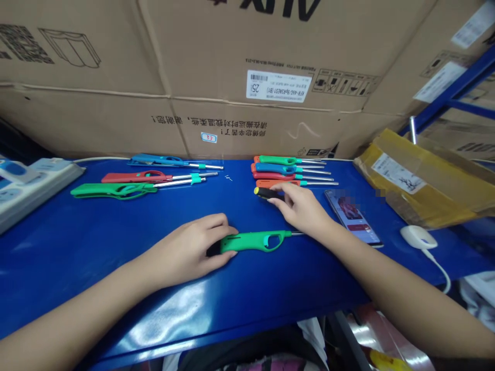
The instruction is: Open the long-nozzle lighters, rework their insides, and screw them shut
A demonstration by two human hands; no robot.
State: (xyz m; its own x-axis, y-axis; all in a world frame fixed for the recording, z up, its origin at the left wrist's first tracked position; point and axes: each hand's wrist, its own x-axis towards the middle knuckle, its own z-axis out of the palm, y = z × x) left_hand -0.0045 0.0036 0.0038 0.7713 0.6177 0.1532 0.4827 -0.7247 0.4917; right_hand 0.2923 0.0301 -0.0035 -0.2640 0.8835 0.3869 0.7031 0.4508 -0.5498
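My left hand (197,247) is closed around the back end of a green long-nosed gas lighter (251,241), which lies flat on the blue table. The metal nozzle points right, its tip passing by my right wrist. Above that lighter, my right hand (297,206) pinches a short black handle with a yellow end (263,192); the rest of it is hidden by my fingers. Just beyond my right hand is an orange lighter (276,183), in a row with a red lighter (270,175), a blue lighter (273,168) and a green lighter (274,159).
Blue (154,161), red (135,177) and green lighters (104,190) lie at the left. A power strip (38,190) sits at the left edge. On the right are a phone (356,221), a white corded device (417,237) and a yellow-taped package (425,185). Cardboard (209,56) stands behind.
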